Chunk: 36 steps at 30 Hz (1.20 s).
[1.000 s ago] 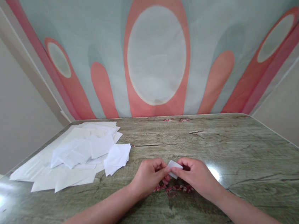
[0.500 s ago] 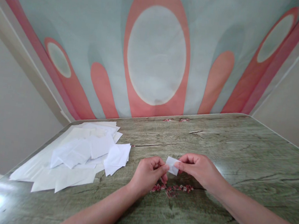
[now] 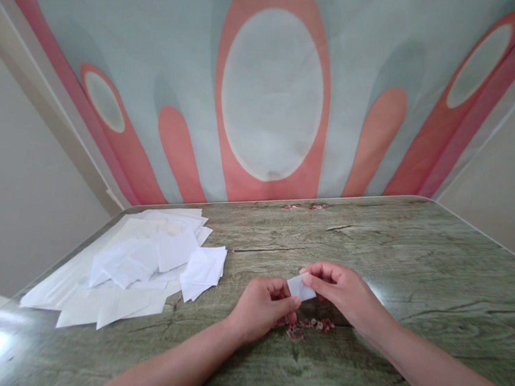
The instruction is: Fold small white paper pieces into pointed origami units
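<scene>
Between my two hands, above the wood-patterned table, is a small white piece of paper (image 3: 302, 288). My left hand (image 3: 262, 309) pinches its lower left corner between thumb and fingers. At the upper edge, the thumb and fingers of my right hand (image 3: 339, 290) are closed on the same piece. The fingers hide parts of its edges, and I cannot tell how many layers it has. Off to the left of my left hand lies a small stack of white paper squares (image 3: 203, 272), loosely fanned.
A spread pile of white paper sheets (image 3: 135, 306) covers the table's left part. Pink flower prints mark the table top (image 3: 414, 277), which meets a patterned wall covering (image 3: 272, 96) at the back. Light glares off the near left corner.
My left hand has shifted slightly right and down. The right-hand fingers have moved to the paper's upper edge, and the piece is now tilted differently. The view has shifted a little.
</scene>
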Each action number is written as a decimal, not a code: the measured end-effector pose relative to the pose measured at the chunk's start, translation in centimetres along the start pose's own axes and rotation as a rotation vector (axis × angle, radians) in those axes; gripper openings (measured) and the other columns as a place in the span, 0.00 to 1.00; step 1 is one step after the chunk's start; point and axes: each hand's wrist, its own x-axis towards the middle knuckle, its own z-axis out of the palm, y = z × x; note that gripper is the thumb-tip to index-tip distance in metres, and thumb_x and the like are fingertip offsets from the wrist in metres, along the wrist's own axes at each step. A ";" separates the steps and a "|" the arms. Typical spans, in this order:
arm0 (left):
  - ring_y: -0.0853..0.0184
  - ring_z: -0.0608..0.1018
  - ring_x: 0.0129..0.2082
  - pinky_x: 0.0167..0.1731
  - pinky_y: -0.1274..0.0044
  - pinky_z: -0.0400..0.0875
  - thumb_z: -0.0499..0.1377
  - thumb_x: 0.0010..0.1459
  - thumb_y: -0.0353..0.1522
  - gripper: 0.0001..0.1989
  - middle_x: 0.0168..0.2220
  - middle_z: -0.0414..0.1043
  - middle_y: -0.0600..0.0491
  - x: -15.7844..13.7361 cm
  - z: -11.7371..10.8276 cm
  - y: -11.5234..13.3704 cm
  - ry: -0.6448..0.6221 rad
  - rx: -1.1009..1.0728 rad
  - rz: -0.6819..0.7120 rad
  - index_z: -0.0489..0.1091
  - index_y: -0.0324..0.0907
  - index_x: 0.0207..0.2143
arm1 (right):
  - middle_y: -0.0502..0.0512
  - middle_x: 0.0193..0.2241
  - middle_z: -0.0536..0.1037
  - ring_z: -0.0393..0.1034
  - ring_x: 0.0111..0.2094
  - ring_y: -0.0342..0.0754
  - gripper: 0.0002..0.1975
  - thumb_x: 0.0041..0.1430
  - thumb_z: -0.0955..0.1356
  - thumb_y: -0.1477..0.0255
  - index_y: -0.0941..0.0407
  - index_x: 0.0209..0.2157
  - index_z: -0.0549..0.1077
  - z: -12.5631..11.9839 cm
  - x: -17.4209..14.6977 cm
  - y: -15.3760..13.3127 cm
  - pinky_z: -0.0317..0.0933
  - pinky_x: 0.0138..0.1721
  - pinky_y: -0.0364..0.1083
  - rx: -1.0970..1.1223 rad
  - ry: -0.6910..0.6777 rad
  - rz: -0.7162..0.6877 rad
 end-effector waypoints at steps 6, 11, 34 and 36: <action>0.72 0.71 0.18 0.20 0.82 0.61 0.61 0.52 0.40 0.13 0.22 0.74 0.53 0.2 0.5 -0.4 0.023 -0.090 0.033 0.69 0.38 0.27 | 0.49 0.25 0.74 0.64 0.27 0.43 0.12 0.56 0.67 0.63 0.58 0.28 0.73 0.0 -0.1 0.2 0.56 0.30 0.42 -0.085 0.013 -0.053; 0.72 0.72 0.18 0.18 0.82 0.59 0.60 0.54 0.41 0.14 0.24 0.76 0.51 0.4 0.8 -0.8 0.030 -0.151 0.011 0.68 0.38 0.29 | 0.47 0.23 0.72 0.62 0.26 0.42 0.10 0.56 0.67 0.65 0.57 0.26 0.72 0.2 -0.4 -0.4 0.55 0.27 0.42 -0.136 0.015 -0.090; 0.73 0.75 0.19 0.20 0.83 0.63 0.61 0.53 0.42 0.16 0.28 0.77 0.49 0.4 0.6 -0.3 -0.049 -0.271 -0.042 0.67 0.36 0.32 | 0.49 0.26 0.76 0.67 0.28 0.45 0.10 0.58 0.66 0.64 0.55 0.30 0.75 0.2 -0.7 -1.0 0.58 0.31 0.42 -0.183 0.093 -0.144; 0.71 0.78 0.21 0.20 0.82 0.64 0.62 0.52 0.43 0.18 0.29 0.77 0.49 0.6 0.5 -0.3 -0.056 -0.323 -0.041 0.67 0.36 0.34 | 0.49 0.26 0.76 0.68 0.29 0.45 0.13 0.59 0.65 0.62 0.55 0.31 0.76 0.2 -0.6 -0.8 0.59 0.31 0.43 -0.187 0.086 -0.146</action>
